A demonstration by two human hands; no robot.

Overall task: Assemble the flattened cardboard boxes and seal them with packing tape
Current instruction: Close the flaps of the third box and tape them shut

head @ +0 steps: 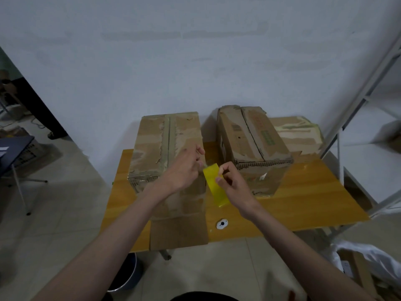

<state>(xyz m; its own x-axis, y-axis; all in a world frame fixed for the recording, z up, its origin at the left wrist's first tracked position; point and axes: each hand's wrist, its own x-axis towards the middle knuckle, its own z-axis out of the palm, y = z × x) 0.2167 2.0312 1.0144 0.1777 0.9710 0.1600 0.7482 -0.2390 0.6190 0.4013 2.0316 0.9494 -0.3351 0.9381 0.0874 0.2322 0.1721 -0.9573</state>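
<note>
A worn cardboard box stands on the left of a wooden table, its top flaps closed and one front flap hanging down over the table edge. My left hand rests at the box's near right corner, fingertips pinching the upper end of a yellow strip of packing tape. My right hand pinches the same strip from the right side. The strip hangs down in front of the box's right edge. No tape roll is visible.
A second box with closed flaps stands to the right, and a third box lies behind it. A small white round object lies near the table's front edge. A metal shelf frame stands at right, and a bucket sits under the table.
</note>
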